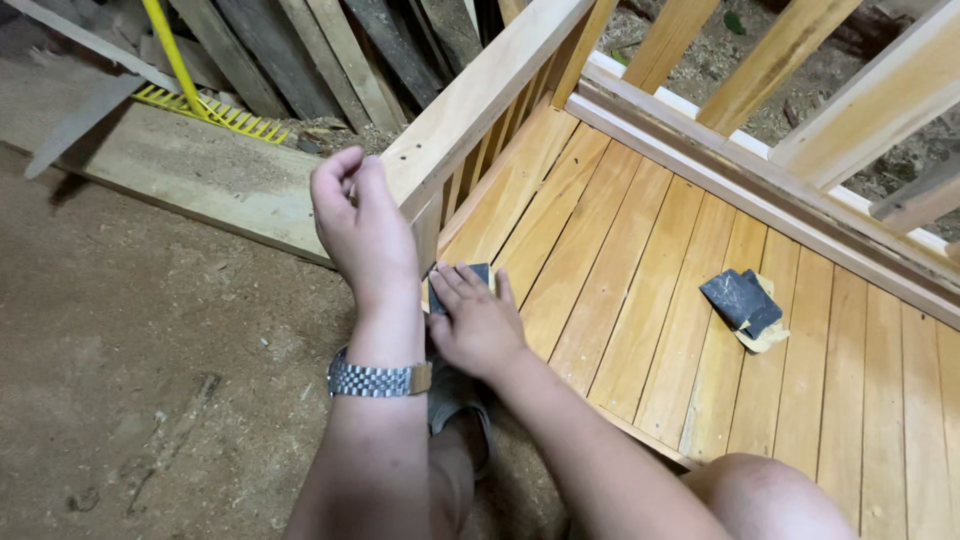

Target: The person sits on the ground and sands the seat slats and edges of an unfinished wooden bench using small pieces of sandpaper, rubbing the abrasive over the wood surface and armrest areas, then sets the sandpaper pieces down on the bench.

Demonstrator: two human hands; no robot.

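My left hand [362, 222] is raised beside the top rail [480, 95] of a slatted wooden frame, fingers curled loosely, holding nothing that I can see; a metal watch [378, 379] sits on that wrist. My right hand [476, 322] presses a dark piece of sandpaper [478, 272] flat against the near corner of the frame, by the slatted floor [620, 280]. Most of the sandpaper is hidden under my fingers.
More folded sandpaper pieces [745, 305] lie on the slats to the right. A second railing [800, 170] closes the far side. A plank [200, 180] with sawdust, a yellow rake [215, 110] and leaning boards sit at upper left. Dirt floor [150, 380] at left; my knee [770, 500] at lower right.
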